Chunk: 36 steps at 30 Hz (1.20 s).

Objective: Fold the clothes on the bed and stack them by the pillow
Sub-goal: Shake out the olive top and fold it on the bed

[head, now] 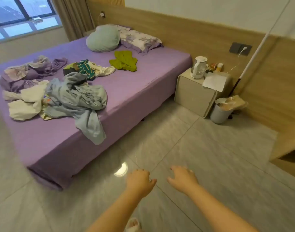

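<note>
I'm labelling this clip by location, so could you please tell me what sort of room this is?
Most likely a bedroom, perhaps rented: a bed in a purple sheet with a floral pillow at its head, and a bedside cabinet carrying an electric kettle.

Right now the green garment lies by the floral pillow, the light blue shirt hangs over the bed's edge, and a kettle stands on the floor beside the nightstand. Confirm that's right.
One detail is wrong. The head view shows the white kettle standing on top of the nightstand, not on the floor. The green garment does lie by the floral pillow, and the light blue shirt hangs over the bed's edge.
</note>
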{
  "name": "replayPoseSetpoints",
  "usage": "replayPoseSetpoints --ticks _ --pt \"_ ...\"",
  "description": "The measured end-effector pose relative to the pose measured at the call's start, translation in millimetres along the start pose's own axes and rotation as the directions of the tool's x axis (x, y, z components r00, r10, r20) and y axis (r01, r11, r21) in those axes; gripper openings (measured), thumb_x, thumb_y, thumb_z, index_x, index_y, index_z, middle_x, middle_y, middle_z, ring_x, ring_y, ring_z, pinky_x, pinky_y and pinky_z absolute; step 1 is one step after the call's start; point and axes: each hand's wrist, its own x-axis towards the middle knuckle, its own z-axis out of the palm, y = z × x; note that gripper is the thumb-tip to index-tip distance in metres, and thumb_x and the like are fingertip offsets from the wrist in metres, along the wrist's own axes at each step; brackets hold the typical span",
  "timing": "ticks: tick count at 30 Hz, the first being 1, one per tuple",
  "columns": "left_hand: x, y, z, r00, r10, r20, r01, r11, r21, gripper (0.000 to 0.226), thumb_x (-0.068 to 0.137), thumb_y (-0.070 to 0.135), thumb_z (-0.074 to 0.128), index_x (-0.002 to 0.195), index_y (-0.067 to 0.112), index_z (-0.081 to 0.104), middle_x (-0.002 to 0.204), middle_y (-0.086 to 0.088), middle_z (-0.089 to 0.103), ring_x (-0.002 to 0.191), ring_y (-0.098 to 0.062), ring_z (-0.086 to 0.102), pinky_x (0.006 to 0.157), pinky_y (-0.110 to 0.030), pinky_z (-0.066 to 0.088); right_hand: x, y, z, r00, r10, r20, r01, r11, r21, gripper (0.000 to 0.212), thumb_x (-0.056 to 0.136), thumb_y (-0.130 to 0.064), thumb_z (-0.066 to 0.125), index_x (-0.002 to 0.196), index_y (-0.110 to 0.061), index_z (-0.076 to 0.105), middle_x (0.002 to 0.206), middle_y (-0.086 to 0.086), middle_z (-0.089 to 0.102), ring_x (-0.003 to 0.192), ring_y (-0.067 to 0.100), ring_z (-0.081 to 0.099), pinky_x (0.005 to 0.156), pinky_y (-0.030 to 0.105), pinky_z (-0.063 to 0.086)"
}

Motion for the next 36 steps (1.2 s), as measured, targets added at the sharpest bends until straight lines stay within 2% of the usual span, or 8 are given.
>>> replayPoseSetpoints --ticks 5,12,17,23,31,36 --pt "37.9 -13.2 -12.5 1.0 0.005 0.003 -0.005 1.0 0.005 0.054 0.093 0.059 0.038 0.122 0.019 0.06 0.121 -0.002 0.061 0.111 -0.021 0.056 0.097 -0.037 0.042 34.6 -1.9 -9.5 1.0 0.01 0.007 -0.01 1.0 -0.001 0.056 0.09 -0.046 0.043 0.14 -0.022 0.041 0.136 0.003 0.051 0.123 0.023 0.048 0.102 0.036 0.038" --pt "103.7 -37.6 -48.4 0.998 0.055 -0.003 -0.055 0.998 0.041 0.053 0.093 0.058 0.039 0.116 0.017 0.063 0.111 -0.002 0.065 0.101 -0.022 0.06 0.09 -0.037 0.044 90.4 -19.6 -36.3 0.998 0.059 -0.015 -0.059 0.998 0.013 0.053 0.092 -0.044 0.042 0.139 -0.02 0.042 0.134 0.003 0.053 0.121 0.023 0.049 0.099 0.035 0.039" --pt "151.0 -48.4 -70.4 0.997 0.07 0.019 -0.07 0.996 0.046 0.051 0.093 0.058 0.039 0.118 0.019 0.061 0.113 -0.001 0.065 0.103 -0.022 0.059 0.093 -0.038 0.042 129.7 -30.7 -50.4 0.993 0.107 -0.059 -0.104 0.994 0.04 0.051 0.092 -0.043 0.042 0.139 -0.023 0.044 0.132 0.001 0.055 0.12 0.022 0.05 0.096 0.034 0.038" --pt "191.4 -47.3 -80.5 0.993 0.077 0.084 -0.081 0.996 0.042 0.051 0.094 0.057 0.04 0.118 0.018 0.061 0.115 -0.002 0.064 0.104 -0.023 0.059 0.095 -0.038 0.04 163.4 -26.9 -66.7 0.993 0.106 -0.045 -0.103 0.993 0.062 0.05 0.092 -0.043 0.041 0.137 -0.023 0.047 0.131 0.001 0.055 0.118 0.021 0.052 0.096 0.032 0.039" --pt "274.1 2.3 -111.8 0.992 0.059 0.114 -0.06 0.998 0.003 0.052 0.093 0.057 0.038 0.119 0.018 0.06 0.116 -0.001 0.065 0.106 -0.022 0.06 0.096 -0.038 0.037 241.4 29.4 -113.7 0.997 0.077 -0.007 -0.077 0.997 0.024 0.047 0.092 -0.045 0.039 0.129 -0.02 0.053 0.126 0.003 0.059 0.114 0.022 0.055 0.094 0.031 0.041" --pt "327.4 53.7 -133.9 0.991 0.028 0.129 -0.025 0.999 -0.024 0.052 0.093 0.059 0.037 0.12 0.02 0.059 0.116 0.001 0.065 0.107 -0.021 0.06 0.091 -0.036 0.039 292.1 78.7 -154.3 0.998 0.062 0.002 -0.062 0.998 -0.016 0.039 0.091 -0.042 0.038 0.113 -0.019 0.061 0.111 0.003 0.065 0.103 0.023 0.058 0.086 0.033 0.039"
